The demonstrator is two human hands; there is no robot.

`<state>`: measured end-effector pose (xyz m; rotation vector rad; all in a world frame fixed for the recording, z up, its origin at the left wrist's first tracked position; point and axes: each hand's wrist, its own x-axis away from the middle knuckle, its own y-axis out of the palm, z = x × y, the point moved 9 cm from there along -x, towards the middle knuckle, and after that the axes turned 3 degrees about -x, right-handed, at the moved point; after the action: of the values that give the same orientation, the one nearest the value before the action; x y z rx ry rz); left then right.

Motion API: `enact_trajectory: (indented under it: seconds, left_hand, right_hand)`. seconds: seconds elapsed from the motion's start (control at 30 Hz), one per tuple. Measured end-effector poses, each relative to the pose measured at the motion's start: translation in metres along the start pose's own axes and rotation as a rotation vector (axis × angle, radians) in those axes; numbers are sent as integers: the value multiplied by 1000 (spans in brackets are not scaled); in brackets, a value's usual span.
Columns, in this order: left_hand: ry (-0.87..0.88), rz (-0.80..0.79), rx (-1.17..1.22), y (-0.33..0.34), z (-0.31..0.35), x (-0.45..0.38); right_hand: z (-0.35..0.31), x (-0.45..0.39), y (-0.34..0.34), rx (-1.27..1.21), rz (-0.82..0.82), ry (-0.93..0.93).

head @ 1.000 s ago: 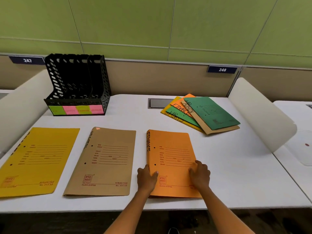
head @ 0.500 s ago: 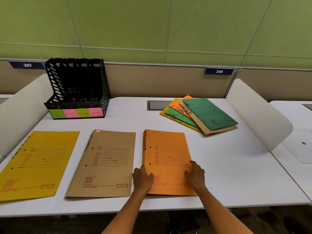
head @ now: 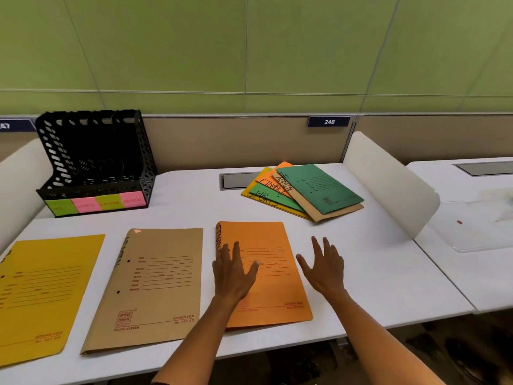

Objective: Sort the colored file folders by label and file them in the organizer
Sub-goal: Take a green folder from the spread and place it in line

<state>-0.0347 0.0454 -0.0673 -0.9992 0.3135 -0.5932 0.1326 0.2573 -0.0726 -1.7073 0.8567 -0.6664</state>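
Three folders lie side by side on the white desk (head: 374,268): a yellow folder (head: 41,290) at the left, a brown folder (head: 155,284) in the middle, an orange folder (head: 272,262) marked FINANCE on its spine. My left hand (head: 233,273) hovers open over the orange folder's left half. My right hand (head: 323,265) is open with spread fingers just right of that folder, holding nothing. A fanned pile of folders (head: 302,190), green on top, lies at the back. The black organizer (head: 94,159) stands empty at the back left, with green and pink labels along its base.
Curved white dividers stand at the right (head: 388,182) and the left (head: 19,173) of the desk. A grey cable hatch (head: 238,180) sits at the back centre. A clear mat (head: 477,229) lies on the neighbouring desk to the right.
Both hands have let go of the orange folder's near edge and lifted forward with fingers spread. The orange folder stays flat where it was.
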Motion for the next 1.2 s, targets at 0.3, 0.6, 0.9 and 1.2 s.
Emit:
enact_trajectory:
  seconds: [0.3, 0.6, 0.9, 1.2]
  left_hand:
    - [75, -65, 12, 26, 53, -28]
    - [49, -128, 55, 83, 134, -88]
    - [-16, -168, 163, 143, 211, -152]
    - [-62, -153, 259, 173, 253, -205]
  right_hand:
    - [49, -45, -36, -86, 66, 69]
    - [118, -124, -52, -151, 59, 103]
    - [182, -225, -51, -171, -8, 80]
    - [212, -306, -37, -207, -95, 51]
